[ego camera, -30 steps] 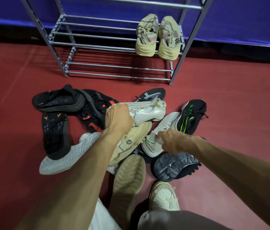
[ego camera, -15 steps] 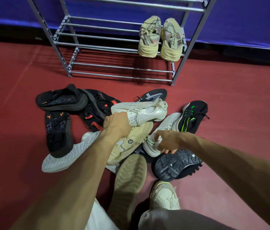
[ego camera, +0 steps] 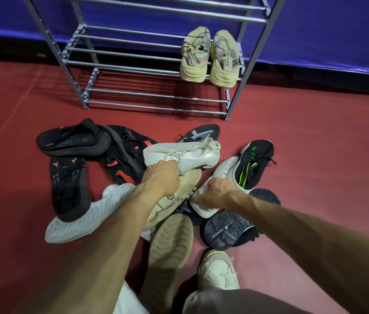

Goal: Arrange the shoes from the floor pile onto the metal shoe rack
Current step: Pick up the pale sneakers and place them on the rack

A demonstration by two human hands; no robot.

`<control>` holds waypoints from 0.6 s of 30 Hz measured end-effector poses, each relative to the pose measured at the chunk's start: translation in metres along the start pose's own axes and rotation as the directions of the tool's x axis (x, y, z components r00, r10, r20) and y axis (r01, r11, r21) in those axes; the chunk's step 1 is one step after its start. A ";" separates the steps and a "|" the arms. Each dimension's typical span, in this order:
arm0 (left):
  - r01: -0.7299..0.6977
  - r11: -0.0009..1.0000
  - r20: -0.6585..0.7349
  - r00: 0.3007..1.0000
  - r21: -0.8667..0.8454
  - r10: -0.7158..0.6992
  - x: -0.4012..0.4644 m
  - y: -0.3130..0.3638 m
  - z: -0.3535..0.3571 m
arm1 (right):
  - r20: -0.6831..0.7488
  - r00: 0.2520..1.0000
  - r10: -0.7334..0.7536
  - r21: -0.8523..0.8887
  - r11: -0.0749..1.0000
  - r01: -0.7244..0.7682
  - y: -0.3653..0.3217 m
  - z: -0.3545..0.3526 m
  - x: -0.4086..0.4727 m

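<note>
Head view: two beige shoes on rack.

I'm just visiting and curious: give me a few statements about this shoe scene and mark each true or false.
1. A beige pair of shoes sits on the metal rack. True.
2. The left hand grips a white knit sneaker. True.
3. The right hand rests flat on the floor. False: it holds another white sneaker in the pile.
4. The black shoe with green stripes is on the rack. False: it lies on the red floor.
</note>
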State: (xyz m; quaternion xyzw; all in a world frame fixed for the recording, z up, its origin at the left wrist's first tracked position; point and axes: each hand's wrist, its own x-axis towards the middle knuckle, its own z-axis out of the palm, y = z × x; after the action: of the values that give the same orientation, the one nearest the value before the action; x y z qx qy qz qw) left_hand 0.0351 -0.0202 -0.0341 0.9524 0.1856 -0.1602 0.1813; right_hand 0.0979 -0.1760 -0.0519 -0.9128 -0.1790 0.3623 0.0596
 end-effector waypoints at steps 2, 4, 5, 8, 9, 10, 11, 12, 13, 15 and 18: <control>-0.012 1.000 -0.023 1.000 -0.025 0.011 0.001 0.003 0.002 | -0.195 0.981 -0.012 -0.075 0.997 -0.003 0.001 -0.003 -0.002; -0.017 0.997 -0.018 1.000 -0.073 0.016 0.003 0.011 0.004 | -0.318 0.945 -0.074 -0.083 0.995 0.050 0.004 -0.008 -0.006; -0.022 0.996 -0.003 1.000 -0.091 0.022 0.004 0.015 0.005 | -0.354 0.928 -0.115 -0.103 0.991 0.083 0.005 -0.011 -0.009; -0.017 0.991 0.057 0.998 -0.129 0.025 0.010 0.028 0.013 | -0.408 0.882 -0.235 -0.184 0.968 0.173 0.004 -0.012 -0.016; -0.002 0.990 0.071 0.997 -0.142 0.012 0.012 0.031 0.016 | -0.415 0.869 -0.271 -0.203 0.958 0.202 0.004 -0.011 -0.018; 0.017 0.989 0.082 0.997 -0.149 -0.005 0.015 0.033 0.020 | -0.419 0.856 -0.304 -0.225 0.948 0.226 0.004 -0.009 -0.021; 0.033 0.989 0.093 0.996 -0.143 -0.020 0.018 0.035 0.024 | -0.424 0.842 -0.334 -0.249 0.937 0.246 0.005 -0.008 -0.024; 0.046 0.991 0.103 0.994 -0.129 -0.032 0.021 0.036 0.029 | -0.430 0.827 -0.362 -0.267 0.926 0.266 0.007 -0.008 -0.026; 0.055 0.992 0.114 0.993 -0.114 -0.042 0.023 0.037 0.034 | -0.436 0.812 -0.389 -0.279 0.916 0.289 0.009 -0.008 -0.029; 0.069 0.992 0.131 0.990 -0.102 -0.055 0.028 0.037 0.042 | -0.447 0.780 -0.438 -0.298 0.895 0.332 0.014 -0.009 -0.034; 0.086 0.990 0.060 0.995 -0.111 -0.080 0.037 0.035 0.047 | -0.425 0.763 -0.488 -0.297 0.871 0.391 0.021 -0.011 -0.038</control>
State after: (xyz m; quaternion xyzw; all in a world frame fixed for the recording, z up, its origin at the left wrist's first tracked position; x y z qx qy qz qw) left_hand 0.0708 -0.0591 -0.0795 0.9271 0.2288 -0.1831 0.2335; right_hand 0.0862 -0.2091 -0.0246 -0.9072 -0.4016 0.0778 0.0987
